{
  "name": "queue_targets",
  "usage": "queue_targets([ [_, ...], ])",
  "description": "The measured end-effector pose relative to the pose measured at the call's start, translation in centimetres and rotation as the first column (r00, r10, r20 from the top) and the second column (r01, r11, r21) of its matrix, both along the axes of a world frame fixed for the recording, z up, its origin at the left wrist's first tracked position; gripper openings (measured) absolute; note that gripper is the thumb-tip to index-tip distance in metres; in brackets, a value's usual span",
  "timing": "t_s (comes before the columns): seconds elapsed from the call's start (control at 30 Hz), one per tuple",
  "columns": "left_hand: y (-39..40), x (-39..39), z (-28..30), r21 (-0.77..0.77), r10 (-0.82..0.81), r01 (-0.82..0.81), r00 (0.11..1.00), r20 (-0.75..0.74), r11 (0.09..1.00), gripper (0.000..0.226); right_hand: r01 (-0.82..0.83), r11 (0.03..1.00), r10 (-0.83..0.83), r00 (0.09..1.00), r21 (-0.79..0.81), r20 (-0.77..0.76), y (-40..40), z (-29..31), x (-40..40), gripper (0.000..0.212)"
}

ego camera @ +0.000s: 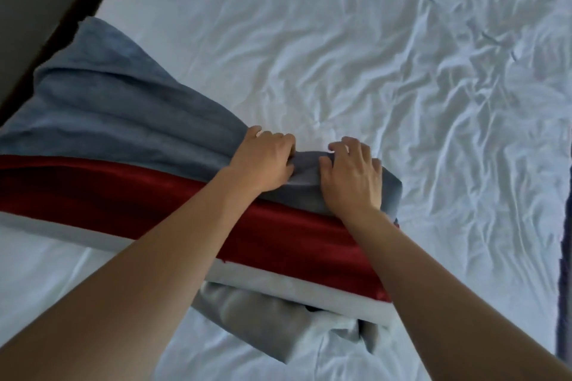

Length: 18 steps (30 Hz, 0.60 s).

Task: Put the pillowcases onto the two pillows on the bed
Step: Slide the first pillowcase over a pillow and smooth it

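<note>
A pillow [123, 108] in a blue-grey, soft-napped pillowcase [312, 185] lies slantwise across the near left part of the bed [340, 40], its far corner close to the dark headboard [40, 9] at the upper left. The fabric looks like velvet or fleece, with long lengthwise folds along the top. Beneath it a wide band of glossy dark red cloth [247, 219] shows along the near side, and below that a pale grey-white edge of a second pillow [294, 284], so the blue one is stacked on top. A loose, crumpled grey pillowcase [247, 315] sticks out from under the stack onto the white, wrinkled sheet.

Both hands work at the right-hand end of the blue pillow. The left hand [263, 161] has its grip closed on a bunched fold of the blue-grey cloth, fingers curled in. The right hand [353, 173] sits just beside it, fingertips also curled and pinching the same ridge of fabric between the two hands.
</note>
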<state>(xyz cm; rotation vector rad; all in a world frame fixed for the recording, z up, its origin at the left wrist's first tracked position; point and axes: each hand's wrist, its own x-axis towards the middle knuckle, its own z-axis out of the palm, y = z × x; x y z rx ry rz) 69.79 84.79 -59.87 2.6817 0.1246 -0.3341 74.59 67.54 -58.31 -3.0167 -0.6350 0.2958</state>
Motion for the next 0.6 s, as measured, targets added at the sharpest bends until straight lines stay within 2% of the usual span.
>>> queue_targets([
  [0.1,-2.3,-0.2,0.2,-0.024,0.004,-0.003,1.0,0.026,1.0,0.029,0.089,0.996,-0.089,0.996,0.007,-0.026,-3.1,0.3,0.0,0.041],
  [0.23,-4.3,0.1,1.5,0.088,0.044,-0.055,0.992,0.115,0.995,0.019,0.124,0.992,-0.125,0.991,-0.017,-0.057,-6.6,1.0,-0.8,0.044],
  [0.33,-3.6,-0.5,2.2,0.165,0.172,-0.196,0.974,0.149,0.967,0.018,0.252,0.964,-0.237,0.96,0.088,-0.151,-8.5,1.7,-1.4,0.054],
  [0.4,-3.0,-1.7,2.5,0.164,0.279,-0.311,0.941,0.19,0.936,0.018,0.354,0.929,-0.326,0.921,0.11,-0.215,-9.9,2.0,-2.1,0.057],
  [0.47,-3.6,-2.9,3.0,0.139,0.316,-0.357,0.916,0.248,0.924,0.016,0.383,0.918,-0.351,0.905,0.105,-0.241,-11.1,2.0,-3.1,0.043],
  [0.53,-5.4,-3.7,3.8,0.108,0.263,-0.302,0.923,0.28,0.947,0.019,0.367,0.918,-0.33,0.917,0.151,-0.223,-11.5,2.1,-3.9,0.03],
  [0.6,-7.8,-4.3,4.6,0.045,0.19,-0.21,0.943,0.275,0.977,0.033,0.323,0.919,-0.287,0.941,0.224,-0.179,-11.1,2.1,-4.3,0.028],
])
